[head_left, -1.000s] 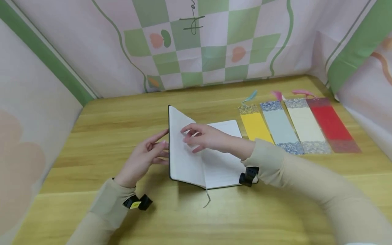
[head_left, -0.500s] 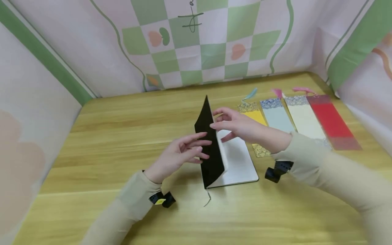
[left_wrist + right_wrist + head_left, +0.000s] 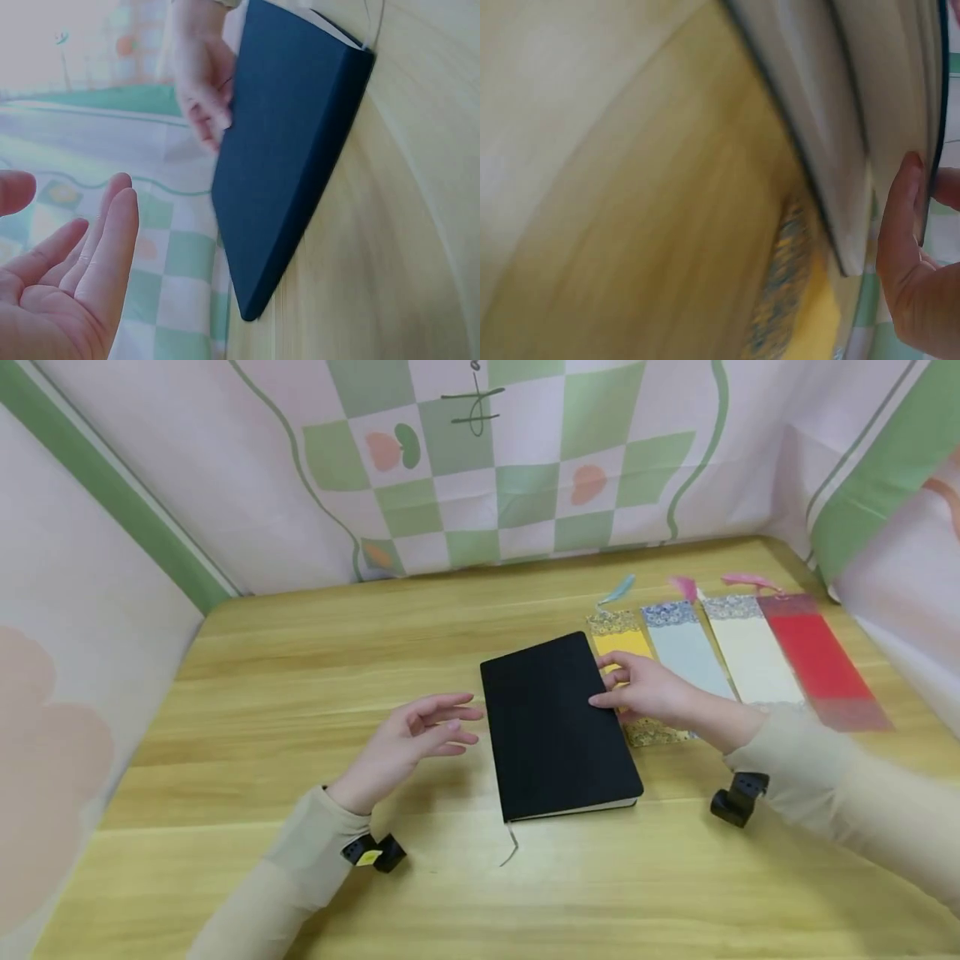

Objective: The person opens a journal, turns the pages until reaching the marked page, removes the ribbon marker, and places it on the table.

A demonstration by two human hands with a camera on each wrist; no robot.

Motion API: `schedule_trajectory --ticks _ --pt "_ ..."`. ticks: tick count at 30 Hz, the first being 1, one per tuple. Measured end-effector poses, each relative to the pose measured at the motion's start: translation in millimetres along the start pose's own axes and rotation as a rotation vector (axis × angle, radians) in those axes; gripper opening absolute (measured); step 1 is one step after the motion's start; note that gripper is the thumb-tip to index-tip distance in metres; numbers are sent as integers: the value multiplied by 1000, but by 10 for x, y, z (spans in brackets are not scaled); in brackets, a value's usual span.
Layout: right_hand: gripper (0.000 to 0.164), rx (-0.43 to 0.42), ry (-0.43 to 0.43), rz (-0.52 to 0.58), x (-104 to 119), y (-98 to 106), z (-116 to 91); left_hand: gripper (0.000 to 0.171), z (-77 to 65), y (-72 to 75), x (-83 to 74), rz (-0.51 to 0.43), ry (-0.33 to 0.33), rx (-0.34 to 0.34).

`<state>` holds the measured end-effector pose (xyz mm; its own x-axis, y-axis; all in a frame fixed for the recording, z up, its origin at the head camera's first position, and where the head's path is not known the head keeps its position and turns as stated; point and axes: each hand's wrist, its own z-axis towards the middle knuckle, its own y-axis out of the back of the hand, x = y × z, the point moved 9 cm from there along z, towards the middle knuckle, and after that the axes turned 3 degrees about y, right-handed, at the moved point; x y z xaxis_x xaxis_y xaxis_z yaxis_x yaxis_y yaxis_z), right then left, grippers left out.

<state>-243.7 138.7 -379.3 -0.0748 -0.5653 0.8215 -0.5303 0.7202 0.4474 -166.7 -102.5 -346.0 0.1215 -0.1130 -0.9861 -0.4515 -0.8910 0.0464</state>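
A black notebook (image 3: 558, 735) lies cover up in the middle of the table, its grey ribbon (image 3: 512, 847) trailing from the near edge. My right hand (image 3: 656, 693) pinches the right edge of the cover, thumb on top. In the right wrist view the cover and some pages (image 3: 889, 82) stand slightly raised over the pages beneath. Just left of the spine my left hand (image 3: 412, 743) hovers with fingers relaxed, holding nothing. A yellow bookmark (image 3: 624, 645) is partly hidden behind the notebook and right hand.
Right of the notebook, a pale blue bookmark (image 3: 690, 647), a cream bookmark (image 3: 753, 652) and a red bookmark (image 3: 813, 652) lie in a row, tassels toward the back. A checkered cloth (image 3: 525, 493) hangs behind the wooden table (image 3: 300, 668).
The notebook's left side has swung over to the right, so its black cover now faces up. My right hand moved right to the cover's edge; the left hand has drawn off the cover.
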Motion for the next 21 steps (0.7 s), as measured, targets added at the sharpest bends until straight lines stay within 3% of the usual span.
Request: schedule_trajectory --ticks 6,14,18,21 --pt "65 -48 13 -197 -123 11 86 39 -69 156 73 -9 1 -37" --pt "63 -60 69 -371 -74 -30 95 43 -158 338 219 12 26 -73" --pt "63 -99 122 -437 50 50 6 42 -221 504 182 28 12 -146" --pt "65 -158 155 -444 212 191 -89 42 -280 674 106 72 -41 -242"
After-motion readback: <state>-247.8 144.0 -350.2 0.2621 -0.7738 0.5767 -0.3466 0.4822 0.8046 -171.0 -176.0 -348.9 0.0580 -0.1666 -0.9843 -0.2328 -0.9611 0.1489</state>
